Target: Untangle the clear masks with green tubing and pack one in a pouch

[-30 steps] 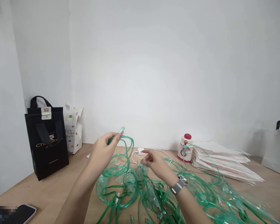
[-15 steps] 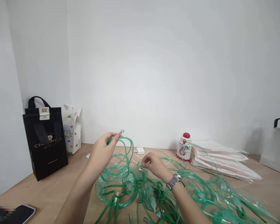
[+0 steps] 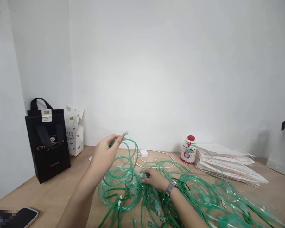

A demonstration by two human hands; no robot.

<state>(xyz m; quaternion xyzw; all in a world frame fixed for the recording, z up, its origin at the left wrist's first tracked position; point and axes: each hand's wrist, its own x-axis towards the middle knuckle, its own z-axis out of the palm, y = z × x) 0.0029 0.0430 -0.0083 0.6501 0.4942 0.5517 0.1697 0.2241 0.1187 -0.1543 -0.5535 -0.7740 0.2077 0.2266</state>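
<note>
My left hand point(image 3: 109, 148) is raised over the table, closed on a loop of green oxygen tubing point(image 3: 136, 148); its clear connector end point(image 3: 126, 133) pokes up past the thumb. From there the tubing hangs down to a coil around a clear oxygen mask point(image 3: 133, 186) with green straps. Lower and to the right, my right hand point(image 3: 155, 179), with a watch on the wrist, pinches a clear plastic piece point(image 3: 143, 175) at the edge of the tangle. Another clear mask point(image 3: 154, 199) lies just below that hand. What its other fingers touch is hidden.
More masks and green tubing point(image 3: 204, 190) spread to the right. Behind are a white charger point(image 3: 143, 153) with its cable, a red-topped jar point(image 3: 188, 150) and stacked papers point(image 3: 228, 164). A black bag point(image 3: 48, 152), a white bag point(image 3: 74, 133) and a phone point(image 3: 26, 217) are at left.
My right hand has moved down and slightly left, and its fingers are now lower on the clear plastic in the pile. The left hand stays raised with the tubing.
</note>
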